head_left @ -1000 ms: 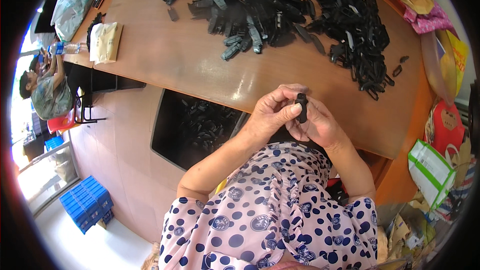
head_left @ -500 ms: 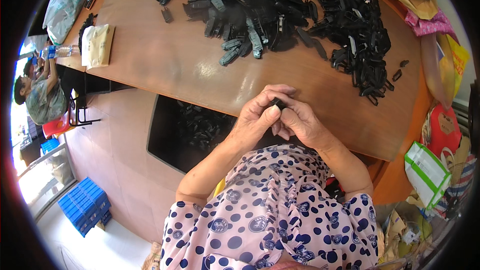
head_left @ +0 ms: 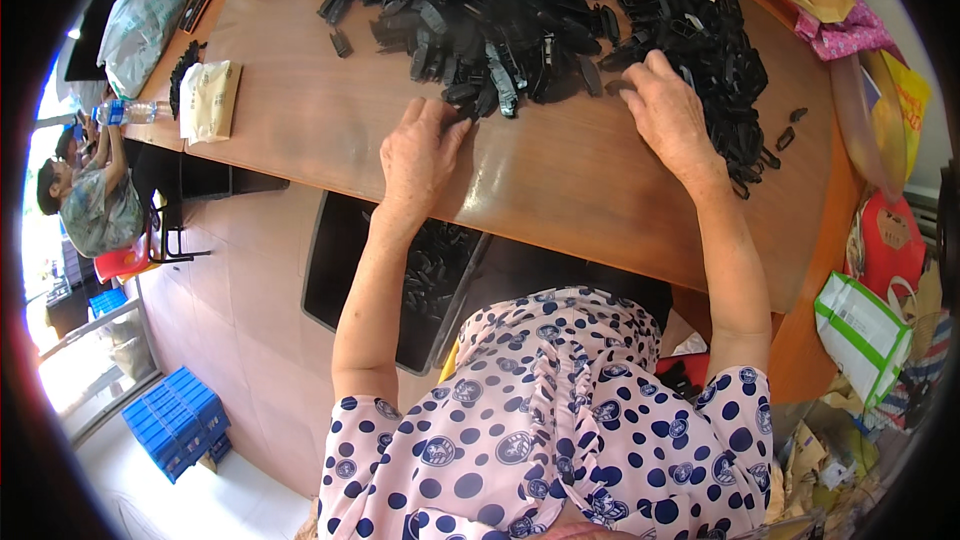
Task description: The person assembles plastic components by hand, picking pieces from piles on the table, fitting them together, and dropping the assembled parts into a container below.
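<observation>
Heaped at the table's far side is a pile of small black plastic parts point(head_left: 450, 20). My left hand point(head_left: 418, 155) reaches to its near edge, thumb and fingers parted beside dark parts there. What lies under those fingertips is partly hidden. My right hand point(head_left: 668, 112) is over the table, just left of a second heap of black frame-shaped parts point(head_left: 735, 70). Its fingers bend inward, and a blurred dark part point(head_left: 612, 88) shows at their tips. The hands are well apart.
Below the table's near edge, a black bin point(head_left: 435, 265) holds more black parts. At the left are a tissue pack point(head_left: 207, 100), a water bottle point(head_left: 125, 112), and a seated person point(head_left: 98, 200). Blue crates point(head_left: 178, 420) stand on the floor. Bags point(head_left: 865, 335) crowd the right side.
My hands were together near my body, pinching a small black part. They have separated and moved forward to the heaps, and that part no longer shows between them.
</observation>
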`<state>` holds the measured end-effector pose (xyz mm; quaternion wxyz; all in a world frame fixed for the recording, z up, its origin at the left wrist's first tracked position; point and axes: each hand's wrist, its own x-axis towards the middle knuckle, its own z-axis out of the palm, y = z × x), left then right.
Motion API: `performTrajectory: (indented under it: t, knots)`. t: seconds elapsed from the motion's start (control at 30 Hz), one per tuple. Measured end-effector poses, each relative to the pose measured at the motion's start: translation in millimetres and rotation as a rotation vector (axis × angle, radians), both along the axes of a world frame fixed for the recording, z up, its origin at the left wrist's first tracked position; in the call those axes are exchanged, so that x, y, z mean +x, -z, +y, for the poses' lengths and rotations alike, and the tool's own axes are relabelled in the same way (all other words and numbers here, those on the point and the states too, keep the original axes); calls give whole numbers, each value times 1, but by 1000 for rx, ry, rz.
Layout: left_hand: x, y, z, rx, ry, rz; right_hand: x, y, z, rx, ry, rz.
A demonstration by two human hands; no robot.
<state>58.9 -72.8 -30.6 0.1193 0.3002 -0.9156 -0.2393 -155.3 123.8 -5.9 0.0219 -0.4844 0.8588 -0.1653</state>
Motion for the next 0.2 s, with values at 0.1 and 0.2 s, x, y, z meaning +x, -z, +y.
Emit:
performTrajectory:
  t: [0.1, 0.2]
  knots:
    - [5, 5, 20, -133, 86, -62, 3, -16, 11, -187, 132, -301]
    - [6, 4, 32, 137, 60, 102, -2, -10, 40, -444, 352, -1243]
